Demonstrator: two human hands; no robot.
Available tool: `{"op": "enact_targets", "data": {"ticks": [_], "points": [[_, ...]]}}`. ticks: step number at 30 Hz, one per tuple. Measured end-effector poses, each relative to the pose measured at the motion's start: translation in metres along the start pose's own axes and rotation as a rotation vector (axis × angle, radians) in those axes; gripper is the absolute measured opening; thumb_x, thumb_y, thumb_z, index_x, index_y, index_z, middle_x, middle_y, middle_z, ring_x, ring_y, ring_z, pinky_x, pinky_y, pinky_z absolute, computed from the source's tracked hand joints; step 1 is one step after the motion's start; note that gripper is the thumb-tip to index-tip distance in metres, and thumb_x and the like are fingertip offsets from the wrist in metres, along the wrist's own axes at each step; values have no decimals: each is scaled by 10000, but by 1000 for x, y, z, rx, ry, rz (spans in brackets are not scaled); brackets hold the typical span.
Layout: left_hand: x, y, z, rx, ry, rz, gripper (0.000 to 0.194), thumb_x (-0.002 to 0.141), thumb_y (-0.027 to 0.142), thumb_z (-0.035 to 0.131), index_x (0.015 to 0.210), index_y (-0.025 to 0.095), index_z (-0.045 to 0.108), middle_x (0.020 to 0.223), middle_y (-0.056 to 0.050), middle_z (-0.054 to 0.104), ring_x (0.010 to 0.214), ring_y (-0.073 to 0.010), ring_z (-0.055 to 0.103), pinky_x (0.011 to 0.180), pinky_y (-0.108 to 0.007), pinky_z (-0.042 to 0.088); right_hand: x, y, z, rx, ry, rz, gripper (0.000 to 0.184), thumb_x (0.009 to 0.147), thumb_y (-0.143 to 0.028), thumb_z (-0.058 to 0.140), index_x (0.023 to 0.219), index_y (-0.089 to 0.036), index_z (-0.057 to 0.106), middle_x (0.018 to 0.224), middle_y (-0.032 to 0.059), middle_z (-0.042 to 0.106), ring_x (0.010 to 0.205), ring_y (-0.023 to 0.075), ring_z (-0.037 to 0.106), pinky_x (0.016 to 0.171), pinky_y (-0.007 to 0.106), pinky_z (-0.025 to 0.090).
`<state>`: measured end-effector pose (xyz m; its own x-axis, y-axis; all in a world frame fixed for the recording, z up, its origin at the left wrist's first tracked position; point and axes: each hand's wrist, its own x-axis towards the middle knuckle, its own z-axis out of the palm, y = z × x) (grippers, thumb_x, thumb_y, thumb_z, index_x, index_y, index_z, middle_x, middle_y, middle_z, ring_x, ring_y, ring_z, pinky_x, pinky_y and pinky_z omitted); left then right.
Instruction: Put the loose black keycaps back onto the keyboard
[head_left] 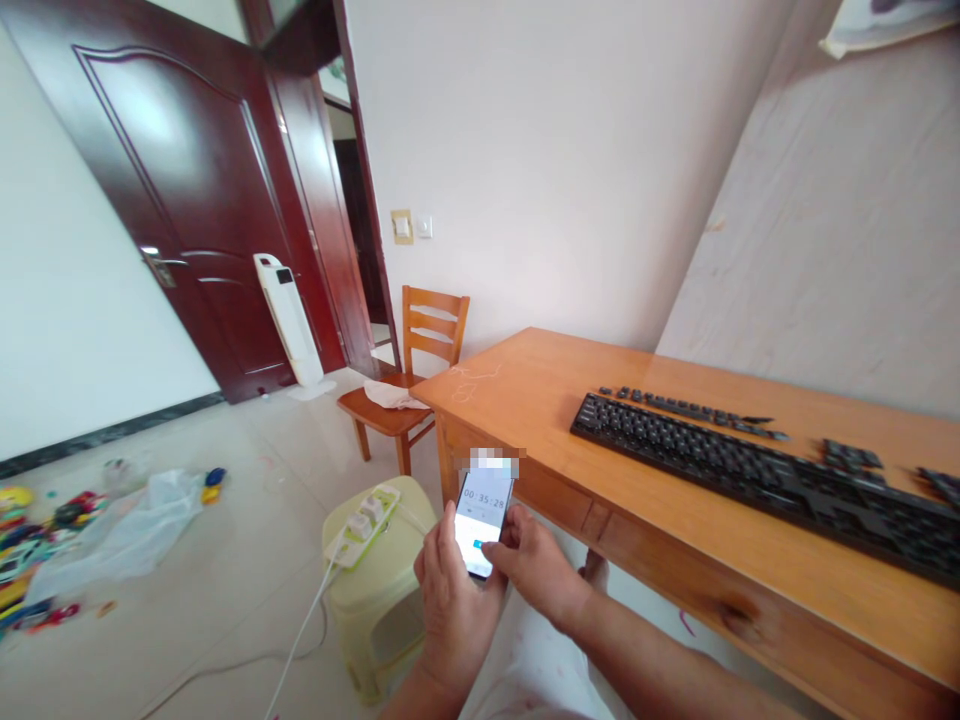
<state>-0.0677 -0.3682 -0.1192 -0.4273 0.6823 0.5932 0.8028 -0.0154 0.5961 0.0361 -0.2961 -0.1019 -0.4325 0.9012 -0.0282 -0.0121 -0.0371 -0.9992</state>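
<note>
Two hands at one phone (480,510), which is held upright, slightly tilted, in front of the table's near edge. Left hand (459,590): closed around the phone from below and the left, thumb along that side; forearm rises from the bottom of the view. Right hand (544,565): fingers curled narrow at the phone's right side, thumb tip on the lower screen; cannot tell whether it also grips. Right forearm slants in from the lower right. Screen reads 00:35:28; its top is pixelated.

Edges: table (517,385) front runs just beyond the hands, from a corner at left down toward the lower right, near the right forearm. Stool (349,610) just beside the left hand, bearing a power strip (364,525); a white cord (306,625) drops from it. Floor (247,530) stretches from stool to toys (45,545) and a plastic bag (146,520) at far left.

On the table: keyboard (720,465) set back from the front edge, loose keys (675,403) along its far side. Chair (435,325) past the left corner, cloth on its seat. Door (187,180) and wall behind.
</note>
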Motion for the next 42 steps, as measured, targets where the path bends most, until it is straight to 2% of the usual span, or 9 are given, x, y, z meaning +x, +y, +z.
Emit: {"op": "enact_targets", "data": {"ticks": [5, 8, 12, 16, 19, 27, 35, 38, 42], "points": [[-3, -4, 4, -20, -1, -30, 786, 770, 263, 675, 1471, 185, 327, 1269, -167, 543, 1202, -334, 519, 1040, -498, 372, -1, -3, -1, 67, -12, 23, 309, 660, -245, 751, 949, -209, 647, 835, 39, 718, 843, 255, 661, 801, 404, 516], [-5, -3, 3, -8, 6, -18, 759, 792, 280, 670, 1466, 186, 335, 1280, -166, 542, 1209, -325, 521, 1044, -487, 381, 1, -11, -3, 91, -25, 9, 293, 705, -276, 730, 970, -205, 626, 871, 55, 725, 859, 250, 670, 817, 409, 519], [-9, -5, 1, 25, 36, 31, 771, 780, 237, 669, 1470, 181, 329, 1276, -167, 543, 1189, -321, 531, 1022, -489, 411, 4, -26, -9, 56, 66, -69, 371, 758, -338, 705, 1077, -190, 584, 881, 60, 723, 874, 237, 677, 845, 413, 521], [-16, -13, 1, 61, 56, 103, 779, 791, 231, 662, 1484, 179, 310, 1295, -164, 544, 1205, -319, 526, 1026, -494, 418, 9, -38, -16, 35, 143, -143, 494, 787, -383, 677, 1209, -188, 510, 1020, 82, 716, 917, 225, 674, 844, 393, 535], [-21, -19, 2, 97, 40, 152, 800, 790, 234, 666, 1496, 176, 294, 1299, -166, 551, 1210, -318, 527, 1030, -490, 417, 15, -41, -20, -55, 207, -199, 507, 798, -386, 662, 1242, -190, 518, 1087, 91, 697, 950, 222, 664, 832, 371, 543], [-22, -21, 3, 154, 54, 272, 793, 806, 261, 652, 1500, 133, 290, 1269, -186, 569, 1159, -316, 555, 990, -476, 434, 19, -54, -27, -373, 193, -255, 258, 829, -387, 597, 985, -190, 655, 957, 53, 714, 881, 211, 655, 798, 338, 512], [-27, -29, 4, 159, 27, 345, 799, 806, 267, 652, 1505, 118, 294, 1275, -193, 555, 1133, -316, 545, 987, -476, 423, 16, -60, -24, -526, 295, -204, 266, 826, -474, 602, 811, -209, 598, 754, 20, 680, 721, 189, 627, 672, 302, 470], [-28, -28, 4, 149, 32, 346, 789, 815, 272, 642, 1505, 120, 293, 1279, -193, 555, 1136, -317, 545, 987, -479, 421, 17, -59, -25, -533, 300, -185, 269, 819, -478, 611, 797, -210, 594, 738, 18, 673, 711, 189, 623, 665, 301, 466], [-27, -26, 5, 140, 45, 318, 774, 824, 273, 638, 1502, 127, 293, 1267, -188, 563, 1144, -311, 550, 993, -480, 420, 15, -58, -26, -412, 248, -202, 277, 831, -476, 603, 859, -202, 626, 818, 36, 703, 770, 198, 643, 699, 309, 487]]}}
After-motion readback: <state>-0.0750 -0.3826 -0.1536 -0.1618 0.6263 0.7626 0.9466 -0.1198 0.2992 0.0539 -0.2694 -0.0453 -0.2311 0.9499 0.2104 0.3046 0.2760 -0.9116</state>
